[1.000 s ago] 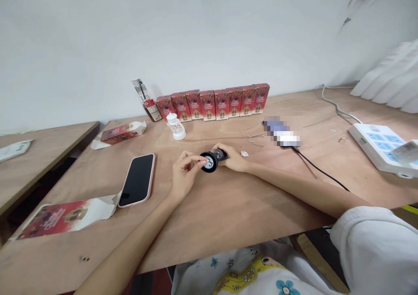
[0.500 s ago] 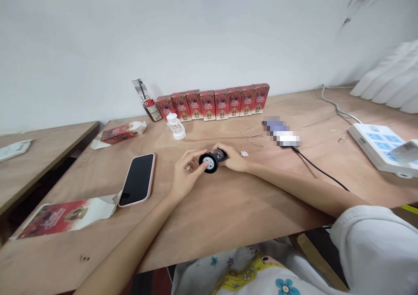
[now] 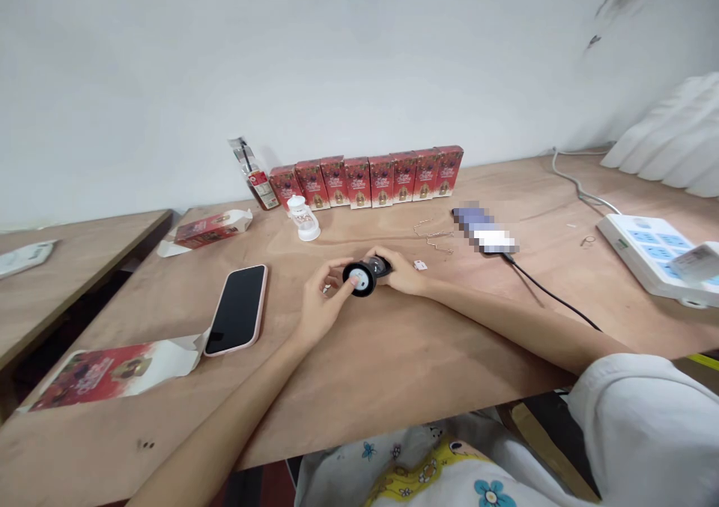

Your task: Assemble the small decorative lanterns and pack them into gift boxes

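A small black lantern [image 3: 366, 288] lies on its side between my hands, its round base with a pale disc turned toward me. My left hand [image 3: 326, 293] grips the rim of the base, thumb pressed on the disc. Around the lantern's body and top, my right hand [image 3: 401, 271] is closed; its fingers are partly hidden behind the lantern. A white lantern [image 3: 304, 219] of similar shape stands upright farther back. Just right of my right hand lies a small white tag [image 3: 420, 265].
Several red boxes [image 3: 382, 181] line the wall beside a bottle in a plastic wrapper [image 3: 257, 185]. Opened boxes [image 3: 210, 228] and a phone [image 3: 237, 308] lie at left. Thin chains [image 3: 434, 236], a cabled blurred device [image 3: 483, 228] and a power strip [image 3: 660, 245] are at right.
The left thumb has shifted slightly on the disc of the base, and the left hand has turned a little. The right hand and the lantern stay nearly in place.
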Tool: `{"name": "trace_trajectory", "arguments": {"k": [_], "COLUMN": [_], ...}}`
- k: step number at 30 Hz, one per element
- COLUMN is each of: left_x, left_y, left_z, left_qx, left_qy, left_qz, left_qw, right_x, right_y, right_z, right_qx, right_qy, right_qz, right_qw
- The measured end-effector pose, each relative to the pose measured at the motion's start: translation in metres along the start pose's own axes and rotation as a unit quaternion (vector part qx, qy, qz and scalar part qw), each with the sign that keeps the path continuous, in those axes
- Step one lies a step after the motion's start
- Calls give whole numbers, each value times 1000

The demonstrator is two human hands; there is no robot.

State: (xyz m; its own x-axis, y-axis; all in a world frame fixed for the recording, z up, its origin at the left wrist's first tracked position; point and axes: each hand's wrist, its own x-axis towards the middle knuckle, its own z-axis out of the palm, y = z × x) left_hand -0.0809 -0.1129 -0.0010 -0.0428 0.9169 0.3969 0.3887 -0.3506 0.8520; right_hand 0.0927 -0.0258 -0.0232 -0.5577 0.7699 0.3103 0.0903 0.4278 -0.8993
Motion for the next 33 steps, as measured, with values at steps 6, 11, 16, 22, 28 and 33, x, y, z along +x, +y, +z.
{"name": "trace_trajectory", "arguments": {"k": [6, 11, 16, 22, 28, 33], "left_x": [2, -1, -3, -2, -3, 3], "left_y": [-11, -13, -12, -16, -34, -45], "left_z": [-3, -2, -1, -2, -5, -6], "left_qx": [15, 142, 301, 430, 440, 424], "left_qy": [1, -48, -125, -129, -94, -137], "left_qz": [-30, 25, 95, 95, 41, 17], "left_qw": [999, 988, 941, 889, 892, 895], "right_x": [4, 2, 5, 7, 5, 7], "right_y": [6, 7, 11, 17, 21, 22], "right_z": [2, 4, 5, 5, 4, 5], "right_qx": [135, 157, 166, 143, 121, 133], "right_qy": [109, 128, 188, 198, 200, 220], "right_qz": [47, 45, 35, 28, 45, 43], "right_qw": [984, 978, 967, 969, 971, 966]}}
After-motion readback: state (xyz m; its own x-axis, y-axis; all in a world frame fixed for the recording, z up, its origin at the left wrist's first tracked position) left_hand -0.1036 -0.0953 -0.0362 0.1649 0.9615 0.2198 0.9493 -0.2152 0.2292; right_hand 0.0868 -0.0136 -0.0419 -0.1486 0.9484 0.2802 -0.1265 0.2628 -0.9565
